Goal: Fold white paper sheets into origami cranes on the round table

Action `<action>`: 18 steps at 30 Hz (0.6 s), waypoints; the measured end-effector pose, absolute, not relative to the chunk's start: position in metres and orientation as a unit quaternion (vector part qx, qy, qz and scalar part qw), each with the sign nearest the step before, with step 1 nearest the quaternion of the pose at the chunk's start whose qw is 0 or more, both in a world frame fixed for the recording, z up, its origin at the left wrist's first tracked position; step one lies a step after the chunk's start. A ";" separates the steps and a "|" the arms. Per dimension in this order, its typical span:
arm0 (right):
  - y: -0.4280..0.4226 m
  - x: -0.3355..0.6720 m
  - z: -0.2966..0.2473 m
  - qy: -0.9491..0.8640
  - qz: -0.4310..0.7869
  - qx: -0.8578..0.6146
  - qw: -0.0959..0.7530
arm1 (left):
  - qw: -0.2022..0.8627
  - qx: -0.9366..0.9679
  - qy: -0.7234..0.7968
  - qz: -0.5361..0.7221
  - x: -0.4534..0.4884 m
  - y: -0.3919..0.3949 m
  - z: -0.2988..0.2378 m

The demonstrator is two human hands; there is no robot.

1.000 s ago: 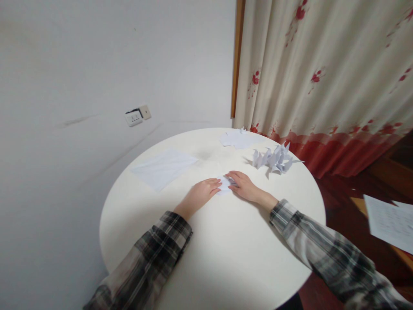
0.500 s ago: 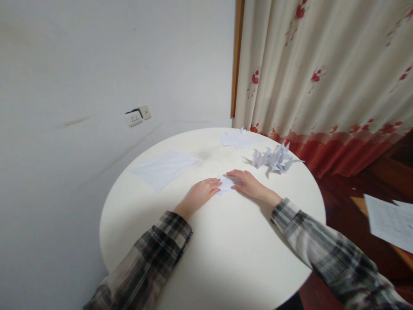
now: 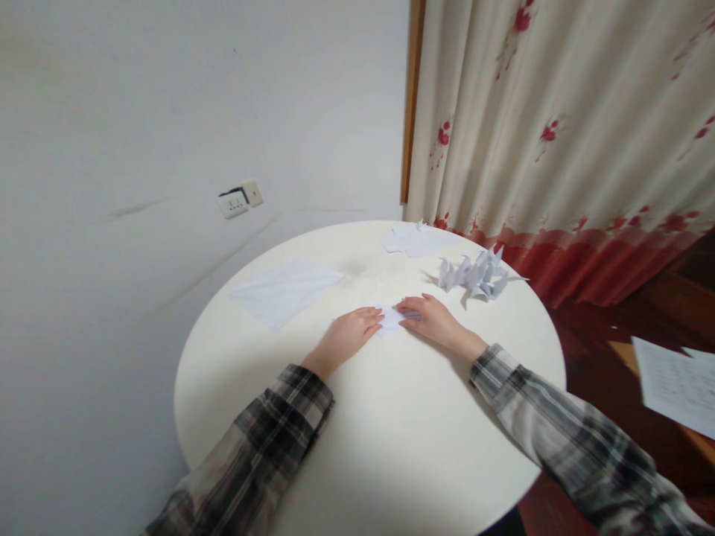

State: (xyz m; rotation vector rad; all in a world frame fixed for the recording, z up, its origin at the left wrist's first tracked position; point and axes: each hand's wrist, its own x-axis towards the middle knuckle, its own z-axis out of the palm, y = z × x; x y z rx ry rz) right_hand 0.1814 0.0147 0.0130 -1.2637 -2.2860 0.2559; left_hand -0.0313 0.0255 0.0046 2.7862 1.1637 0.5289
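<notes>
A small white folded paper lies near the middle of the round white table. My left hand rests flat on its left side, fingers stretched out together. On the paper's right side lies my right hand, fingers flat and pressing down. Both sleeves are grey plaid.
A flat white sheet lies at the table's left. A pile of folded paper cranes sits at the back right, with more white paper pieces behind it. A flowered curtain hangs beyond, and a printed sheet lies at far right.
My right hand has slid a little to the right along the folded paper. The left hand has stayed in place.
</notes>
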 end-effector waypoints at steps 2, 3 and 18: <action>0.015 0.180 0.012 -0.838 0.092 -0.473 0.258 | 0.038 0.908 0.378 0.175 -0.031 0.025 0.005; 0.016 0.180 0.012 -0.837 0.088 -0.473 0.260 | 0.038 0.908 0.377 0.177 -0.031 0.025 0.005; 0.016 0.178 0.005 -0.827 0.091 -0.471 0.293 | 0.075 0.890 0.378 0.242 -0.033 0.029 -0.001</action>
